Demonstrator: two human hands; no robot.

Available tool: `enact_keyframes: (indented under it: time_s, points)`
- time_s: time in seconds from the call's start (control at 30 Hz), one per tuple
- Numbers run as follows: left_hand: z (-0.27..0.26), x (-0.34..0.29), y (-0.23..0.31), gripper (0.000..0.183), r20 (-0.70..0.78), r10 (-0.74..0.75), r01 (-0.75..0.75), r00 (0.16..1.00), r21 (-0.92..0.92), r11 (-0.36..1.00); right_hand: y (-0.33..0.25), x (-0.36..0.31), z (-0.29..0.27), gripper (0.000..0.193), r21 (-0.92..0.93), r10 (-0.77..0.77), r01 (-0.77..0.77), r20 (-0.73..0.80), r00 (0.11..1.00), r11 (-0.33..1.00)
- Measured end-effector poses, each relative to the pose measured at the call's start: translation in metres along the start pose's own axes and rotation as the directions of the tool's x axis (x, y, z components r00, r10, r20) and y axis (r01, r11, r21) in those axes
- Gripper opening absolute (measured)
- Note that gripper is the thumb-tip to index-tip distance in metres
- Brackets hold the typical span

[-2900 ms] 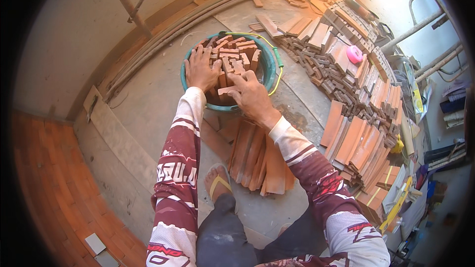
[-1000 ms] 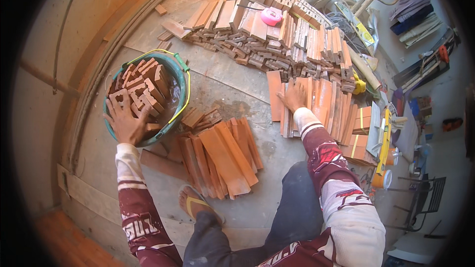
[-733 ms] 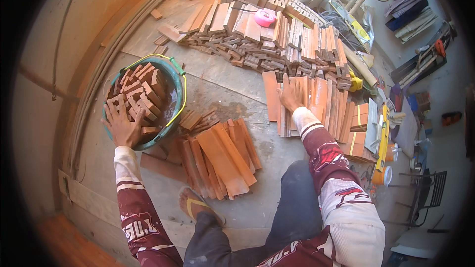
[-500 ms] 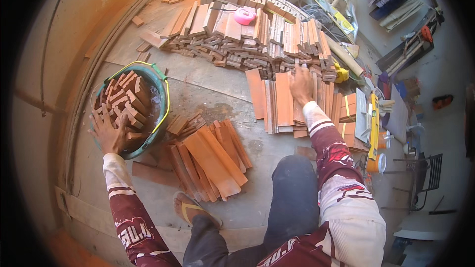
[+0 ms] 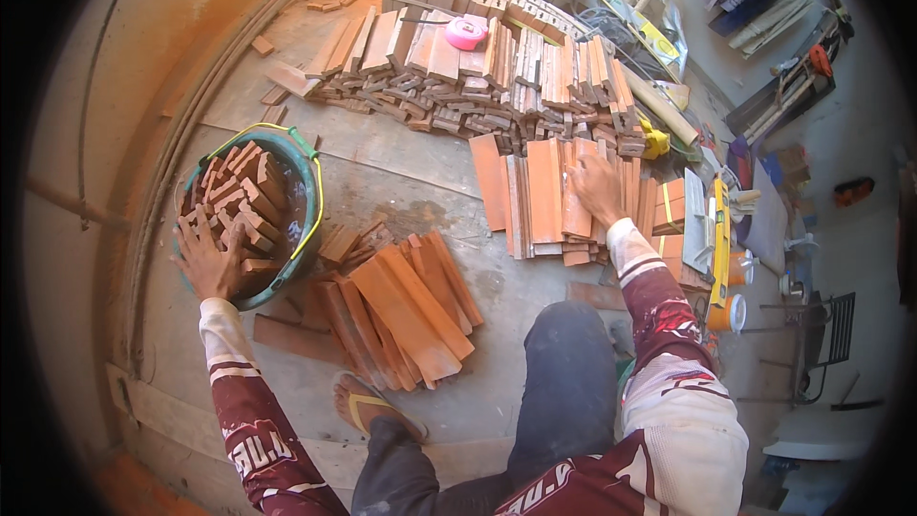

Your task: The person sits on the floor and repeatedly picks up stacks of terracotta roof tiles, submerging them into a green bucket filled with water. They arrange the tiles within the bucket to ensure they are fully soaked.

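Note:
In a green bucket (image 5: 316,201) at the left, thin reddish clay tiles (image 5: 234,193) are packed on edge, dark water beside them. My left hand (image 5: 208,260) rests on these tiles at the bucket's near left side, fingers spread. At right centre, a row of orange clay tiles (image 5: 545,193) leans together on the floor. My right hand (image 5: 600,193) is over that row, its fingers curled at the edge of one clay tile (image 5: 576,199); the fingertips are partly hidden. Between my arms, another pile of clay tiles (image 5: 406,311) lies fanned out by my sandalled foot.
A long stack of clay tiles (image 5: 449,100) stands behind, with a pink tape measure (image 5: 465,33) on top. To the right are a trowel (image 5: 698,220), a yellow spirit level (image 5: 720,244) and an orange tub (image 5: 728,313). A wall (image 5: 72,153) runs along the left.
My right hand has drawn back toward me and slightly right, from the far end of the tile row to its middle. The left hand keeps its place on the bucket tiles.

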State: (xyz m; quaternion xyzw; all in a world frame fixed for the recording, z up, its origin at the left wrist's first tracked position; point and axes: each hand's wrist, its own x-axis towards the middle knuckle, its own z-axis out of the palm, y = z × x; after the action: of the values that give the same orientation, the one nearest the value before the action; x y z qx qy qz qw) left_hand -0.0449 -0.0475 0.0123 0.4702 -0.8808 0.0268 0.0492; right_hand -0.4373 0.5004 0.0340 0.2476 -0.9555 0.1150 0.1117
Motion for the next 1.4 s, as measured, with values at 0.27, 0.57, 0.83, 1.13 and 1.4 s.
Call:
enact_keyframes:
  time_s: [0.27, 0.57, 0.83, 1.13, 1.4]
  points:
    - [-0.003, 0.0, 0.004, 0.09, -0.005, 0.009, -0.009, 1.0, -0.069, 0.998, -0.041, 0.058, 0.059, 0.045, -0.36, -0.097, 0.127, 0.099, 0.99, 0.924]
    - [0.006, 0.0, -0.002, 0.094, -0.063, 0.017, -0.027, 0.998, -0.147, 0.989, -0.123, 0.071, 0.137, 0.06, -0.389, -0.006, 0.146, 0.339, 0.941, 0.909]
    - [-0.006, -0.005, 0.012, 0.1, -0.053, -0.042, 0.032, 0.998, -0.171, 0.985, -0.141, 0.054, 0.166, 0.085, -0.407, 0.071, 0.034, 0.24, 0.968, 0.913]
    - [-0.003, -0.007, 0.007, 0.097, -0.071, -0.039, 0.027, 0.997, -0.162, 0.986, -0.159, 0.02, 0.133, 0.099, 0.288, -0.183, 0.148, 0.099, 0.978, 0.946]
    - [-0.019, -0.007, 0.016, 0.102, -0.023, -0.058, 0.051, 0.998, -0.228, 0.972, -0.272, 0.035, -0.02, 0.108, 0.852, -0.286, 0.358, -0.26, 0.922, 0.381]
